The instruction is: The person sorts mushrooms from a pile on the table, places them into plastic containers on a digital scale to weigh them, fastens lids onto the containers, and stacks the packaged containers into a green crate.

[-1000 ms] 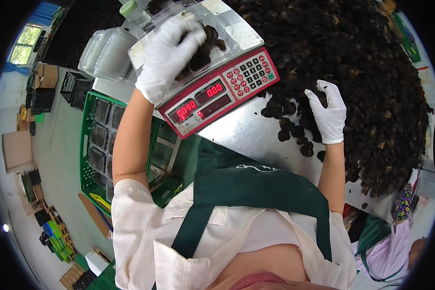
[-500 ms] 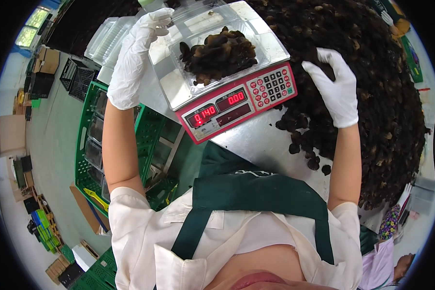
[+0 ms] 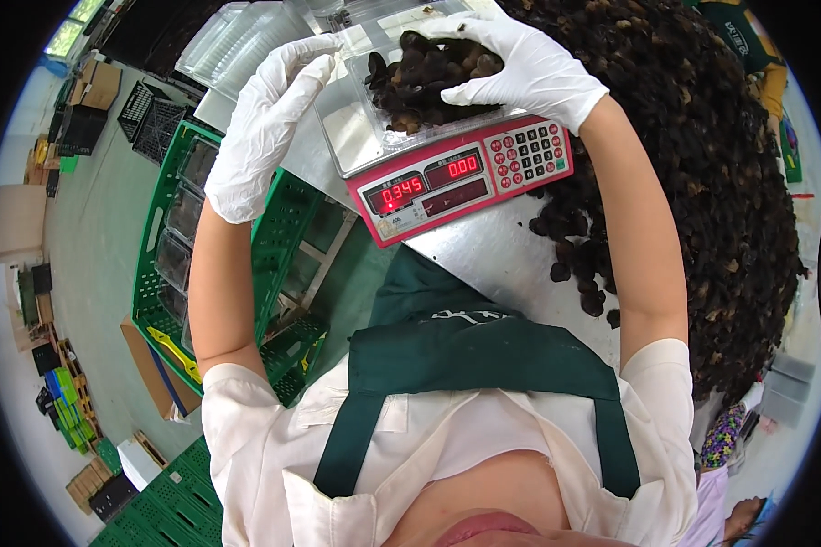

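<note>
My gloved left hand is closed at the left edge of a clear plastic container; what its fingertips grip is hard to make out. The container sits on a metal pan of a red digital scale and holds a heap of dark, wrinkled fungus pieces. My gloved right hand curves over that heap from the right, thumb and fingers around some pieces.
A large pile of dark fungus covers the steel table's right side. Stacked clear containers stand back left. A green crate with packs is left, black crates beyond. Co-workers are at upper and lower right.
My right hand has moved from the loose pile up and left onto the container, which looks fuller. My left hand drew back from over the container to its left side. The scale's display changed.
</note>
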Demonstrator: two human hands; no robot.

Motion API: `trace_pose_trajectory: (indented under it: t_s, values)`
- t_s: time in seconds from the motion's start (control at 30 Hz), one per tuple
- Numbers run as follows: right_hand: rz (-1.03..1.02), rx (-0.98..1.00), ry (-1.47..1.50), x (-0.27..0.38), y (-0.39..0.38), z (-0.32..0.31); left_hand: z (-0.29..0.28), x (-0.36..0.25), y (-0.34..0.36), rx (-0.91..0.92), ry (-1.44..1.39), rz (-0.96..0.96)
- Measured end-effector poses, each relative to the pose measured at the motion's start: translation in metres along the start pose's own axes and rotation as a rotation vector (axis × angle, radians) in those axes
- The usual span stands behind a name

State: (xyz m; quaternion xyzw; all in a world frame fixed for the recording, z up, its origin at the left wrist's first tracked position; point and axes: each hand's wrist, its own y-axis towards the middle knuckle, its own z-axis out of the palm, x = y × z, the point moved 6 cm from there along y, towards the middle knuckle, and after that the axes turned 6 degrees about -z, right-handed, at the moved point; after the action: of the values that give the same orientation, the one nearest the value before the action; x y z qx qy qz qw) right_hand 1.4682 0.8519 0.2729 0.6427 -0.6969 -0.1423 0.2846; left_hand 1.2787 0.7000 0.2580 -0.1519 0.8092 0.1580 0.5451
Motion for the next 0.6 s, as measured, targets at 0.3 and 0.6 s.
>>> trace_pose_trajectory:
  t_s: [0.3,0.6]
  values:
    - [0.648,-0.244,0.738,-0.039,-0.037,-0.018,0.008,0.018,-0.004,0.024,0.058,0.000]
    - [0.638,-0.265,0.893,-0.023,-0.020,-0.013,0.025,0.011,0.008,0.042,0.038,0.060]
